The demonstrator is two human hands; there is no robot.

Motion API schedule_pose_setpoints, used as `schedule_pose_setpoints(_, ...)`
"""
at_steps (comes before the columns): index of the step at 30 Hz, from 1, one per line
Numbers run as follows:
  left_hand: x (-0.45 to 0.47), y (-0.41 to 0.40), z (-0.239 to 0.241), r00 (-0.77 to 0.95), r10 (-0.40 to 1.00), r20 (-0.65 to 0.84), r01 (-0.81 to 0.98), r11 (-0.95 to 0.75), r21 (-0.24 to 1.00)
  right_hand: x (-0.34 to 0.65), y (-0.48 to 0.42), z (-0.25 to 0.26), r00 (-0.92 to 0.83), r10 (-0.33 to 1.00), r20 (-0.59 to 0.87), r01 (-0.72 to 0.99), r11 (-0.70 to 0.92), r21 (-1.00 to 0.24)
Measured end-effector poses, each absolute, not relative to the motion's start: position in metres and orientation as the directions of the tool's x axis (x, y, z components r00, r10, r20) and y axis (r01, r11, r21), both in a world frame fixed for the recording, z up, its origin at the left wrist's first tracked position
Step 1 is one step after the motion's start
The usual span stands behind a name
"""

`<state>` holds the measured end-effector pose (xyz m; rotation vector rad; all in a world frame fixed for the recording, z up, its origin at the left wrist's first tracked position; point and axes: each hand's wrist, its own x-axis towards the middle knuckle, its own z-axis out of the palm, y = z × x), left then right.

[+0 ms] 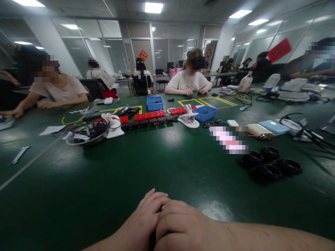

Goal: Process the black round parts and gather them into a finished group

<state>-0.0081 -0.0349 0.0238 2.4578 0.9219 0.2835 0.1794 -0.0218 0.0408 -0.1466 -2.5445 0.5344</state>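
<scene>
At the near edge of the green table, my two hands meet. My left hand reaches up from below, its fingers stretched forward and lying close together; nothing shows in it. Pressed against it from the right is my right hand, with its fingers curled under. The inside of the right hand is hidden, so I cannot tell what it holds, if anything. Nearest to the right hand, farther up the table, stand several black ring-shaped parts.
A metal bowl of parts and a white clamp stand are at left. Red-and-black power strips lie across the middle, by blue bins. A wrench lies far left. A person sits opposite.
</scene>
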Motion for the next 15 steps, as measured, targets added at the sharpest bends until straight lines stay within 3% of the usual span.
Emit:
schedule_pose_setpoints(4,-0.010,-0.037,0.018,0.724,0.687,0.062,0.580,-0.654,0.486,0.183,-0.022,0.049,-0.778,0.359,0.515,0.108,0.885,-0.453)
schedule_pose_setpoints(8,-0.009,-0.042,0.011,0.673,0.725,0.148,0.619,-0.661,0.425,0.183,-0.024,0.047,-0.762,0.462,0.454,0.217,0.842,-0.494)
schedule_pose_setpoints(15,-0.005,-0.043,0.014,0.628,0.770,0.113,0.679,-0.613,0.403,0.180,-0.024,0.042,-0.769,0.509,0.387,0.266,0.805,-0.530)
